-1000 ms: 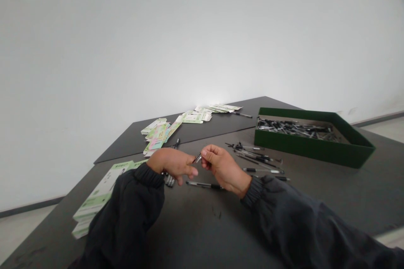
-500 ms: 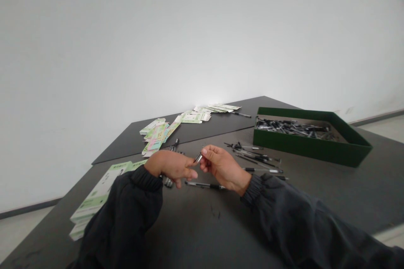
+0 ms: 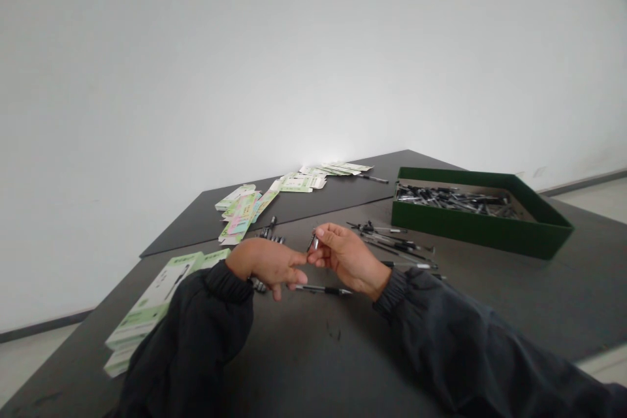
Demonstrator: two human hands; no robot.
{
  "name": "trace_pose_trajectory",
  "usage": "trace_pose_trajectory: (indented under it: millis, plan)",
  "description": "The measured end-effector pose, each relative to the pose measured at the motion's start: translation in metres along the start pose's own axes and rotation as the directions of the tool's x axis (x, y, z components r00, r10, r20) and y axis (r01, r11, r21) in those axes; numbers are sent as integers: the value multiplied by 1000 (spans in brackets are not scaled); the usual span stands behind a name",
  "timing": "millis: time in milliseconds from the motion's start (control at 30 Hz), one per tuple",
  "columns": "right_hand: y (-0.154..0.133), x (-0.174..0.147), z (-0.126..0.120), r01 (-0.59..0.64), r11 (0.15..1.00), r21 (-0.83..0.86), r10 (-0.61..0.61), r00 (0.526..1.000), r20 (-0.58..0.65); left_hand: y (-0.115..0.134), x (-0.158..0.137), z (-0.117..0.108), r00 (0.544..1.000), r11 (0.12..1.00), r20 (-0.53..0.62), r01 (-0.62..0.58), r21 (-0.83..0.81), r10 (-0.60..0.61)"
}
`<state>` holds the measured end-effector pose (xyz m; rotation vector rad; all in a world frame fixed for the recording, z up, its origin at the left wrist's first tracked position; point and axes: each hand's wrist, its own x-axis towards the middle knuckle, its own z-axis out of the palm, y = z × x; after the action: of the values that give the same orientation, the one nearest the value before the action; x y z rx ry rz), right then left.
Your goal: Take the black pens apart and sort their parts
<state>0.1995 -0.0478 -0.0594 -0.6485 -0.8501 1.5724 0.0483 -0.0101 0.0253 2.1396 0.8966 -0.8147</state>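
Between the thumb and fingers of my right hand (image 3: 350,258) is a short, shiny dark-and-clear piece that looks like a pen cap (image 3: 312,243). My left hand (image 3: 269,264) is open, its fingers stretched out, and the index fingertip reaches the lower end of the piece; whether it presses on it I cannot tell. A clear gel pen with a black grip (image 3: 326,290) lies on the table just below both hands. Several black pen parts (image 3: 264,232) lie behind my left hand, which partly hides them. Loose pens and refills (image 3: 396,245) are scattered beyond my right hand.
A green box (image 3: 480,225) holding many pens stands at the right. White-and-green pen boxes (image 3: 154,297) are stacked at the left. Flattened cartons (image 3: 245,212) spread along the back of the dark table (image 3: 313,366), with a single pen (image 3: 373,178) near them. A wall rises behind.
The small piece in my right hand has turned more upright and sits closer to the right fingers. My left hand has shifted slightly, its fingers still stretched out.
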Motion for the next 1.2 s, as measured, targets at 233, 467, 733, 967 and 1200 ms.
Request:
trace_pose_trajectory:
  millis: [233, 467, 733, 967, 1200]
  plan:
    - [-1, -1, 1, 65, 997, -40, -64, 998, 28, 2, 5, 2, 999, 1000, 40, 28, -7, -28]
    - [1, 2, -6, 66, 998, -8, -65, 995, 80, 4, 8, 6, 998, 999, 55, 45, -22, -43]
    - [-2, -1, -3, 97, 995, 25, -99, 989, 114, 7, 6, 6, 998, 1000, 66, 24, -1, -23]
    - [-2, 0, -4, 93, 996, -10, -92, 990, 110, 7, 8, 7, 997, 1000, 71, 28, -4, -28]
    - [-1, 1, -4, 137, 988, -77, -131, 988, 75, 2, 14, 10, 995, 1000, 94, 30, 2, -30]
